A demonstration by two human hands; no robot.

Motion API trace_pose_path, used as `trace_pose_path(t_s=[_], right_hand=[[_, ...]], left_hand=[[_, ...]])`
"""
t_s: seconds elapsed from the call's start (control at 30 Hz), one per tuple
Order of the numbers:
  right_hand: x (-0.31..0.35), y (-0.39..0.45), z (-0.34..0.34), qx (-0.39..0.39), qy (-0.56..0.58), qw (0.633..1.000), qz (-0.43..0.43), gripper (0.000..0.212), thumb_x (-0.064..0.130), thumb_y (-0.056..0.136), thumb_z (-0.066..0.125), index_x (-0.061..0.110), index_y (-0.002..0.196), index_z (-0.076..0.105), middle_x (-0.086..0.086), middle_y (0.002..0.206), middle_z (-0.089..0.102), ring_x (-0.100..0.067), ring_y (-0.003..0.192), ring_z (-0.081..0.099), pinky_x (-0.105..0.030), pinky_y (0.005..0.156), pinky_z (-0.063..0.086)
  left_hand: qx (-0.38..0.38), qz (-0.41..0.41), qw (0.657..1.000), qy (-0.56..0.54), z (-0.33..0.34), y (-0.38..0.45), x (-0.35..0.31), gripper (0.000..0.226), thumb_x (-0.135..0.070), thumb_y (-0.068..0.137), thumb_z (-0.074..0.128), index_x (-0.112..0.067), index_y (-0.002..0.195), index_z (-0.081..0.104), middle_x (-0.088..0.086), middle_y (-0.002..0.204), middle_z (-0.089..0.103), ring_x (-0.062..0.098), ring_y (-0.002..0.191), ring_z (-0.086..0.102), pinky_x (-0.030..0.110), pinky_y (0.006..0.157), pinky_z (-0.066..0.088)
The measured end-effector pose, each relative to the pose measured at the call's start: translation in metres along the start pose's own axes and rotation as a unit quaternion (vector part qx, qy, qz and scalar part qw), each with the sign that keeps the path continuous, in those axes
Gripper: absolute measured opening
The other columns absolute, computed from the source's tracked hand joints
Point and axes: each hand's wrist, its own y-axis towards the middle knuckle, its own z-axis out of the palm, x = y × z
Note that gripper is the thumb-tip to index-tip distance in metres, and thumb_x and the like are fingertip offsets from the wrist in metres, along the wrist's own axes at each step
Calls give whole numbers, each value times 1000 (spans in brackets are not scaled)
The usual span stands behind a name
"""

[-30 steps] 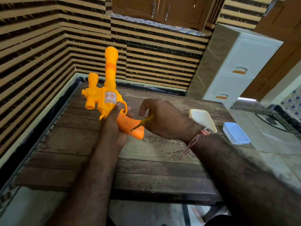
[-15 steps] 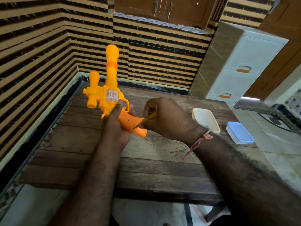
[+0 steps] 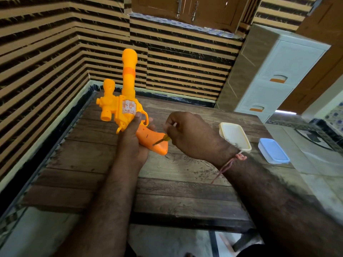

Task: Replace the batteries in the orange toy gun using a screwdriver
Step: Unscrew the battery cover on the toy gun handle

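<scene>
An orange toy gun (image 3: 126, 101) is held above the wooden table (image 3: 167, 175), its barrel pointing up and its darker orange grip (image 3: 150, 136) angled down to the right. My left hand (image 3: 131, 138) grips the gun where the body meets the grip. My right hand (image 3: 191, 134) pinches a small screwdriver (image 3: 161, 141) with a yellow-green handle; its metal tip touches the lower part of the grip. Most of the handle is hidden in my fingers.
A cream plastic box (image 3: 234, 136) and a pale blue lidded box (image 3: 272, 150) lie on the table's right side. A white drawer cabinet (image 3: 274, 76) stands behind the table's far right corner. Striped walls close off the left and back.
My right hand has shifted slightly while the screwdriver tip stays on the grip. The gun and my left hand keep about the same pose.
</scene>
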Motion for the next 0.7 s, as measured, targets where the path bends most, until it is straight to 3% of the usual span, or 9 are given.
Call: trace_pose_path(t_s=[0.07, 0.17, 0.27, 0.37, 0.43, 0.5, 0.57, 0.7], right_hand=[[1, -1, -1, 0, -6, 1000, -7, 8, 21, 94, 56, 21, 101, 61, 3, 88, 62, -14, 81, 58, -29, 64, 49], [-1, -2, -3, 7, -16, 1000, -9, 22, 9, 85, 65, 23, 100, 59, 6, 87, 59, -11, 78, 55, -23, 59, 45], [-3, 1, -5, 4, 5, 1000, -7, 31, -3, 77, 65, 24, 91, 60, 9, 87, 58, -11, 78, 56, -18, 57, 43], [-2, 0, -4, 20, -13, 1000, -11, 18, 19, 83, 72, 22, 97, 60, 8, 87, 58, -11, 77, 55, -21, 57, 43], [-2, 0, -1, 0, -43, 999, -13, 17, 34, 91, 64, 20, 99, 59, 4, 86, 61, -13, 75, 56, -29, 60, 49], [-2, 0, 1, -34, -52, 998, -25, 13, 29, 97, 51, 19, 101, 59, -1, 82, 64, -19, 71, 59, -39, 63, 53], [-2, -1, 0, -29, -38, 999, -25, 10, 23, 96, 52, 21, 105, 57, 0, 81, 63, -17, 70, 59, -37, 61, 53], [0, 0, -7, -1, 26, 1000, -18, 21, 14, 86, 66, 22, 104, 59, 3, 89, 59, -10, 70, 57, -28, 57, 51]], left_hand=[[5, 2, 1000, -2, 0, 1, 0, 27, -26, 88, 68, -25, 114, 60, 9, 95, 76, 30, 99, 65, 61, 103, 43], [10, 6, 1000, -13, 0, 1, -1, 20, -21, 93, 63, -26, 112, 59, 4, 85, 77, 22, 87, 66, 59, 106, 42], [4, -8, 1000, -29, 0, 2, 0, 35, -22, 92, 64, -25, 126, 55, 11, 100, 73, 23, 90, 67, 60, 105, 42], [8, -9, 1000, -23, 1, 1, 0, 36, -23, 91, 65, -24, 126, 56, 8, 95, 75, 22, 89, 67, 59, 104, 42], [8, -7, 1000, -15, 1, 0, 0, 40, -25, 92, 64, -24, 130, 54, 8, 100, 72, 20, 87, 68, 54, 99, 48], [3, -7, 1000, -7, -2, 1, -1, 41, -25, 93, 64, -23, 132, 53, 9, 103, 71, 18, 83, 69, 46, 89, 55], [1, -8, 1000, 3, -2, 3, -1, 43, -26, 94, 63, -21, 135, 51, 10, 104, 71, 18, 82, 70, 43, 84, 56], [-2, -6, 1000, -4, -2, 3, 1, 42, -25, 93, 64, -20, 133, 52, 16, 110, 69, 28, 96, 68, 54, 99, 49]])
